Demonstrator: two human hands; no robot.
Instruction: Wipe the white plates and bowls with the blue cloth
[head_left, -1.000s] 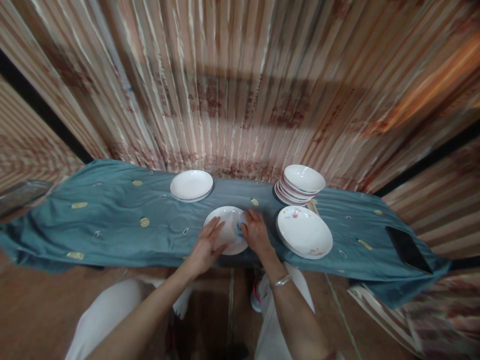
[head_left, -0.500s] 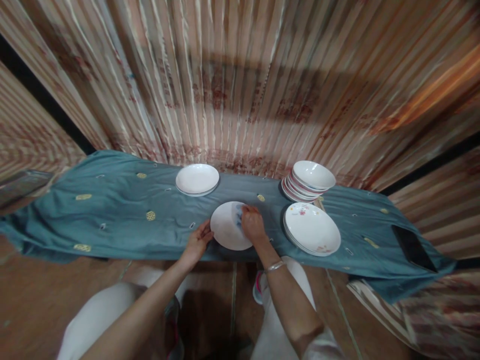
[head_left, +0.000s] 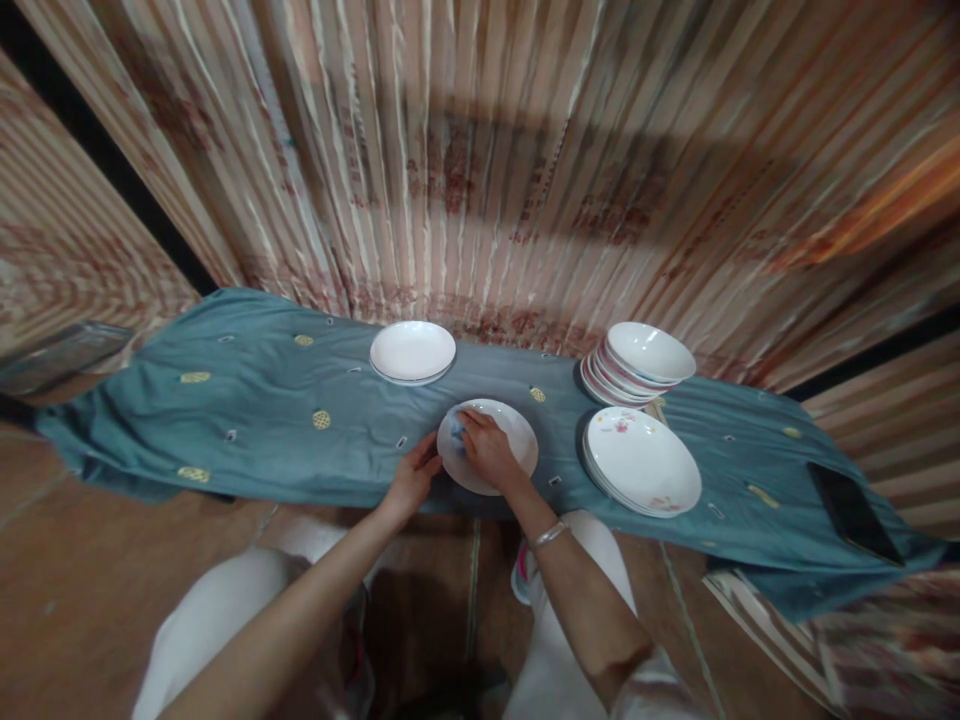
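A white plate [head_left: 519, 452] is in front of me at the near side of the cloth-covered table. The fingers of my left hand [head_left: 412, 478] are closed on its left rim. My right hand [head_left: 489, 447] presses a bluish cloth [head_left: 456, 432] against the left part of the plate's inner face; most of the cloth is hidden under the fingers. Beyond the plate, to the left, sits a short stack of white plates [head_left: 412, 352]. To the right is a stack of white plates with a floral pattern [head_left: 641, 462].
Several bowls [head_left: 649, 352] are stacked behind the floral plates. A dark flat object like a phone [head_left: 855, 512] rests at the table's right end. The teal tablecloth [head_left: 270, 440] hangs over the near edge. A pleated curtain [head_left: 480, 200] stands behind the table.
My right hand has moved the cloth from the plate's right side to its left side. The left hand stays at the left rim. The whole view has shifted slightly.
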